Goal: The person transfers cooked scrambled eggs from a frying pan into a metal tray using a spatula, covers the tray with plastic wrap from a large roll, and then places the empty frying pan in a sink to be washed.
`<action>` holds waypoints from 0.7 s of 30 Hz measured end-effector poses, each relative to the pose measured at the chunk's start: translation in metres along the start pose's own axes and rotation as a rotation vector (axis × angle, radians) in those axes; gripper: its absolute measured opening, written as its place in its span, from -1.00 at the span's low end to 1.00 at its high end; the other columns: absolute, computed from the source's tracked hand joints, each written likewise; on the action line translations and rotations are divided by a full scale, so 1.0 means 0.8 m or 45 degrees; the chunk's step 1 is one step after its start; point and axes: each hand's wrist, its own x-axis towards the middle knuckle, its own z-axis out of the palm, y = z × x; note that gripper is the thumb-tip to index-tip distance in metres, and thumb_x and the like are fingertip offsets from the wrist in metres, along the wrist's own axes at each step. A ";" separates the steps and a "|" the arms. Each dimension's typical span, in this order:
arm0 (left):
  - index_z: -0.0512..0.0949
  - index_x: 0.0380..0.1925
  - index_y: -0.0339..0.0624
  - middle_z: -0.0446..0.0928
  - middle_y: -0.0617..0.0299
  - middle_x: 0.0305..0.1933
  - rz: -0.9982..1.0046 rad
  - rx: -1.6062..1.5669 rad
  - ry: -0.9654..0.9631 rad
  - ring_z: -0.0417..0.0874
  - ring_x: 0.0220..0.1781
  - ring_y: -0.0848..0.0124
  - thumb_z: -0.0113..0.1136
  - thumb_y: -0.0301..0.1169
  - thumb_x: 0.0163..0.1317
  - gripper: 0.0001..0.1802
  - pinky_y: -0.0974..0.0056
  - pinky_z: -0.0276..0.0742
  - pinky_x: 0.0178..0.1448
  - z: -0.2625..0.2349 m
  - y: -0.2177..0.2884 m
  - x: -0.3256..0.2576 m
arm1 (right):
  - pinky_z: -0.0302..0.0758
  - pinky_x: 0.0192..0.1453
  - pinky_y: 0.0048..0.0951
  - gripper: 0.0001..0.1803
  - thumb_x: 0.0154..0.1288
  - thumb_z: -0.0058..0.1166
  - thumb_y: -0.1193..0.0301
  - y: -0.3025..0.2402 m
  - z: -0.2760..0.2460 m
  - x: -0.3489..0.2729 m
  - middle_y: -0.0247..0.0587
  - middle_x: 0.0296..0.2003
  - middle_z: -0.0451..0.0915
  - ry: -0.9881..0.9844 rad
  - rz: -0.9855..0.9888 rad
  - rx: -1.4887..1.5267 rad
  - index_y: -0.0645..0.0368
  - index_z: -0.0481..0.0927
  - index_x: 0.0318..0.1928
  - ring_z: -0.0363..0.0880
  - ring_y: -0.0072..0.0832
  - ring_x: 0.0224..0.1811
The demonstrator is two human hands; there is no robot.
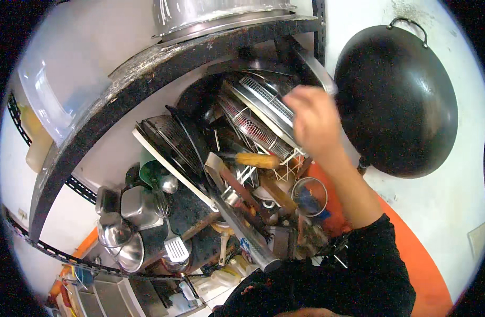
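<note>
A black-sleeved person's right hand [317,126], caught in a blur, reaches up beside a wire-mesh grate [266,95] propped at a slant among crowded kitchenware, its curled fingers [300,100] by the grate's right edge, though whether they grip it cannot be told. Below the grate juts a yellow wooden handle [257,160]; a slotted turner [176,248] lies lower left, while a large dark wok [401,105] hangs against the white wall [469,185] at right.
</note>
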 end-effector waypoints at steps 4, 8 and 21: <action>0.54 -0.38 -0.23 0.59 0.00 -0.40 0.004 -0.022 0.021 0.61 -0.30 0.11 0.16 -0.13 0.08 -0.65 0.13 0.51 -0.21 0.000 0.028 0.007 | 0.40 0.10 -0.21 -0.71 0.01 0.02 0.64 -0.010 0.032 -0.001 0.03 -0.12 0.48 -0.256 0.258 0.281 0.26 0.54 -0.17 0.45 -0.07 -0.02; 0.54 -0.38 -0.23 0.59 0.01 -0.40 -0.002 -0.021 0.026 0.60 -0.30 0.11 0.15 -0.14 0.09 -0.66 0.13 0.50 -0.21 0.003 0.042 0.007 | 0.32 0.16 -0.21 -0.70 0.06 0.07 0.52 0.040 0.036 0.011 0.08 -0.05 0.43 -0.258 0.497 -0.033 0.28 0.53 -0.13 0.39 -0.04 0.03; 0.54 -0.39 -0.22 0.58 0.02 -0.42 -0.011 -0.002 0.029 0.60 -0.29 0.11 0.12 -0.17 0.11 -0.69 0.12 0.50 -0.22 0.014 0.051 -0.010 | 0.47 -0.06 -0.17 -0.60 0.06 0.14 0.25 0.080 0.066 0.047 0.11 -0.25 0.57 -0.927 0.714 0.103 0.26 0.56 -0.14 0.55 -0.01 -0.22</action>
